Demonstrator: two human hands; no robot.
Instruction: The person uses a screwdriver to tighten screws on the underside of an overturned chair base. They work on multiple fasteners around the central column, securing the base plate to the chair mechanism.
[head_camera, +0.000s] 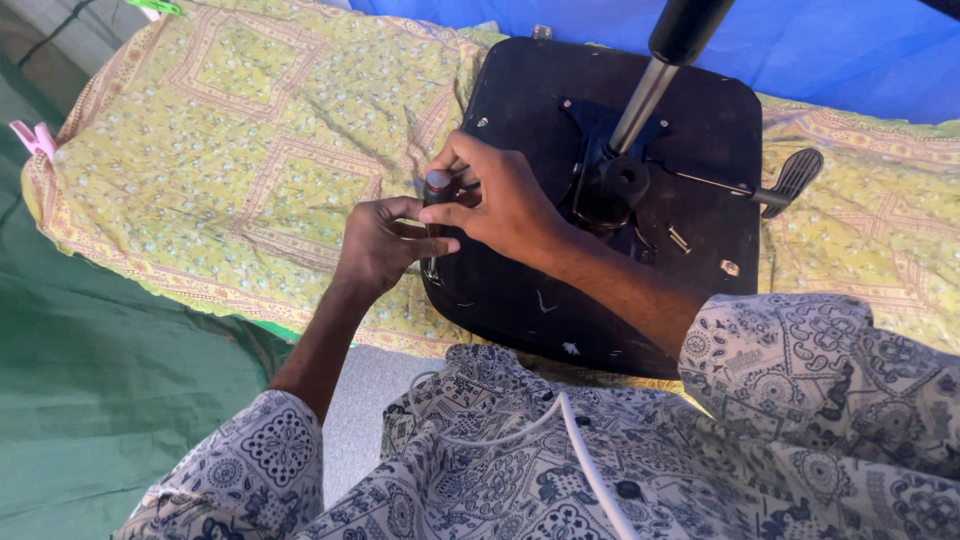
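Black screwdriver (437, 190) upright, both hands' grip

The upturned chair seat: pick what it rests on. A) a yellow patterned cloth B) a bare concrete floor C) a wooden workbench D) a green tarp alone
A: the black upturned chair seat lies on the yellow patterned cloth, which spreads out on both sides of it, while the left hand and right hand hold a screwdriver at its edge.

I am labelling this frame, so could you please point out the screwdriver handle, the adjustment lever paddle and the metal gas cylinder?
screwdriver handle (437, 183), head view, rounded top.
lever paddle (797, 173), head view, flat grip.
gas cylinder (641, 103), head view, silver shaft.
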